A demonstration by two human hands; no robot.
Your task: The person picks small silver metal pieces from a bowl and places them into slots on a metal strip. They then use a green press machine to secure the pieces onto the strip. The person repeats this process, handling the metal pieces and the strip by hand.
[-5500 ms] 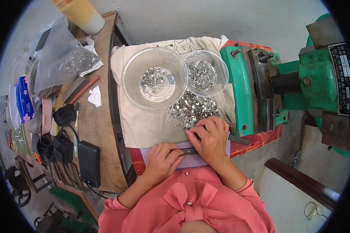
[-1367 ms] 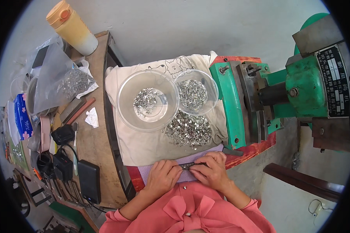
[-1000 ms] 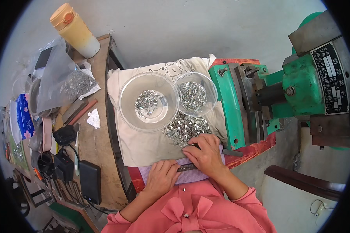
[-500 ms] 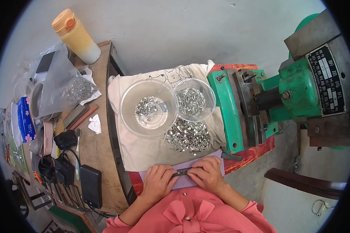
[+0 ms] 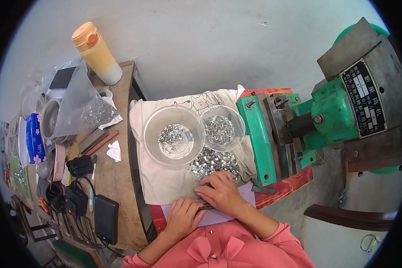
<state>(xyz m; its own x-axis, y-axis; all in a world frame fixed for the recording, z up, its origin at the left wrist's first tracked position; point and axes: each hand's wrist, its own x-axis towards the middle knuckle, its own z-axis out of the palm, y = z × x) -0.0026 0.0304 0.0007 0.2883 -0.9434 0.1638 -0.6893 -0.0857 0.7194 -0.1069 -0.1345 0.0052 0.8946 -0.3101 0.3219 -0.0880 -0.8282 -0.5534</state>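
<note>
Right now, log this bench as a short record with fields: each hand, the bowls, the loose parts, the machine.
left hand: on the lilac cloth, pinching a small dark metal piece
right hand: fingertips at the loose pile of small metal parts
large clear bowl: few parts inside
small clear bowl: fuller, touching the large one
green press machine: right of the bowls

A wooden bench [image 5: 116, 187] carries a cream cloth [image 5: 165, 187], a black power bank [image 5: 106, 219] and a thermos [image 5: 97, 53].
</note>
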